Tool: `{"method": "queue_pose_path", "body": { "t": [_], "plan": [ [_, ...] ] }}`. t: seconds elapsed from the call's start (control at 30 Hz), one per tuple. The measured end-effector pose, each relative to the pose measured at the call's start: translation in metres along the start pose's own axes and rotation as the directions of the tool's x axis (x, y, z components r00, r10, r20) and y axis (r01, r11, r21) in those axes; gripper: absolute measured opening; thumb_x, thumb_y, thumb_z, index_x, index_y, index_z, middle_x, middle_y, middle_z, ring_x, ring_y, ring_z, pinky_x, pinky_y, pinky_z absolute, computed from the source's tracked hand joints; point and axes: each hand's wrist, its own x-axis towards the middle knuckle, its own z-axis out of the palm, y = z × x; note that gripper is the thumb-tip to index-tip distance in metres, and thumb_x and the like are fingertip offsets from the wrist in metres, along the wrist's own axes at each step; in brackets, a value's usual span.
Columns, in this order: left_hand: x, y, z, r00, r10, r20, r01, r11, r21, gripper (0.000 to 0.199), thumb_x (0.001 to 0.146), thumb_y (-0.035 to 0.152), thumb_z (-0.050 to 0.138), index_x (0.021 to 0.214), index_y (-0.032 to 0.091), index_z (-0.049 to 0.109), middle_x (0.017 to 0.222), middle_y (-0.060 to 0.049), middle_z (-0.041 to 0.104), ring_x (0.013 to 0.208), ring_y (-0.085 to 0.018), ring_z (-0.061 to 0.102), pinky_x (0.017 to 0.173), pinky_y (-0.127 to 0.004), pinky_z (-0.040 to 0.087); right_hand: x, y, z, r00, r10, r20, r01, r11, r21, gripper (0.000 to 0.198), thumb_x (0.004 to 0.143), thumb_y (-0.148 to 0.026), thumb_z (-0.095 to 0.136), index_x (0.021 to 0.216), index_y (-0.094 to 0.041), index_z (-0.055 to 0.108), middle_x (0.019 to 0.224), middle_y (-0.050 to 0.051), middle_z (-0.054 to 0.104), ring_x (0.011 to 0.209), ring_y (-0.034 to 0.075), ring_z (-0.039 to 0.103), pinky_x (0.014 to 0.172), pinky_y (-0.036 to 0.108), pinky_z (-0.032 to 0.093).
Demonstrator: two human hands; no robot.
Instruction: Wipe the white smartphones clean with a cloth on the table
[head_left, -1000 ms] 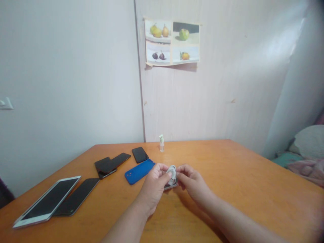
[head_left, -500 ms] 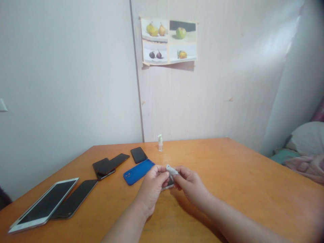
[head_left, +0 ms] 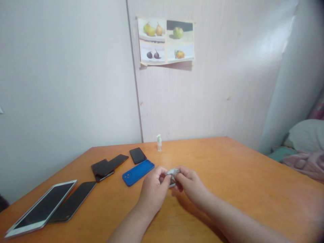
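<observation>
Between my hands is a small grey-white cloth point(head_left: 173, 172), bunched up. My left hand point(head_left: 155, 185) pinches its left side, and my right hand point(head_left: 189, 181) pinches its right side with closed fingers. Just under the cloth shows the pale edge of a phone point(head_left: 172, 185), mostly hidden by the hands; whether the fingers touch it I cannot tell. An empty blue phone case point(head_left: 138, 172) lies beside my left hand, its inner side up.
Behind the case lies a dark phone point(head_left: 138, 155); a small clear pump bottle point(head_left: 159, 143) stands near the back edge. Two dark phones overlap in a stack point(head_left: 111, 166) at left. A white tablet point(head_left: 42, 209) and a large dark phone point(head_left: 73, 202) lie at front left of the wooden table point(head_left: 240, 182).
The cloth, which stuck up between my fingertips, is now lower and more spread between them. My left hand has turned slightly; the whole view has shifted a little.
</observation>
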Motion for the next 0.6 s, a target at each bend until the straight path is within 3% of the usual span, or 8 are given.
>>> {"method": "queue_pose_path", "body": {
  "t": [0.17, 0.23, 0.33, 0.47, 0.6],
  "plan": [
    [0.0003, 0.0014, 0.0, 0.999, 0.015, -0.043, -0.012, 0.996, 0.084, 0.022, 0.089, 0.037, 0.057, 0.074, 0.021, 0.056, 0.07, 0.003, 0.06, 0.067, -0.014, 0.055, 0.06, -0.022, 0.035, -0.0015, 0.0034, -0.0008, 0.991, -0.123, -0.054, 0.122, 0.992, -0.018, 0.026, 0.082, -0.029, 0.057, 0.103, -0.018, 0.067, 0.083, 0.002, 0.067, 0.067, 0.014, 0.058, 0.06, 0.026, 0.044],
    [0.0006, 0.0032, 0.0001, 0.998, 0.017, -0.053, -0.012, 0.996, 0.083, 0.025, 0.09, 0.039, 0.057, 0.073, 0.021, 0.054, 0.068, 0.004, 0.058, 0.065, -0.013, 0.054, 0.059, -0.022, 0.035, -0.0026, 0.0026, -0.0009, 0.984, -0.167, -0.057, 0.165, 0.985, -0.045, 0.03, 0.085, -0.036, 0.059, 0.107, -0.019, 0.068, 0.093, 0.005, 0.069, 0.077, 0.017, 0.061, 0.067, 0.028, 0.047],
    [0.0011, 0.0035, 0.0009, 0.998, 0.003, -0.069, 0.001, 0.999, 0.055, 0.024, 0.089, 0.037, 0.059, 0.072, 0.021, 0.052, 0.066, 0.005, 0.056, 0.063, -0.012, 0.054, 0.057, -0.021, 0.037, -0.0023, 0.0024, 0.0001, 0.979, -0.192, -0.072, 0.187, 0.98, -0.073, 0.027, 0.084, -0.042, 0.063, 0.094, -0.018, 0.071, 0.086, 0.005, 0.069, 0.076, 0.018, 0.061, 0.068, 0.029, 0.048],
    [0.0009, 0.002, 0.0032, 0.995, -0.033, -0.091, 0.028, 0.998, -0.049, 0.018, 0.087, 0.033, 0.061, 0.077, 0.022, 0.05, 0.068, 0.005, 0.06, 0.062, -0.013, 0.058, 0.057, -0.021, 0.041, 0.0002, 0.002, 0.0037, 0.989, -0.11, -0.094, 0.119, 0.989, 0.093, 0.029, 0.077, -0.046, 0.07, 0.08, -0.018, 0.063, 0.069, 0.0, 0.063, 0.061, 0.014, 0.057, 0.058, 0.027, 0.046],
    [-0.0017, 0.0062, 0.0044, 0.998, 0.05, -0.044, -0.052, 0.997, -0.049, 0.009, 0.089, 0.028, 0.058, 0.083, 0.021, 0.057, 0.077, 0.002, 0.065, 0.068, -0.013, 0.062, 0.063, -0.022, 0.045, 0.0022, -0.0011, 0.0055, 0.993, -0.059, -0.103, 0.08, 0.975, 0.208, 0.034, 0.072, -0.048, 0.075, 0.075, -0.019, 0.058, 0.061, -0.002, 0.06, 0.054, 0.013, 0.055, 0.054, 0.026, 0.045]
  ]
}}
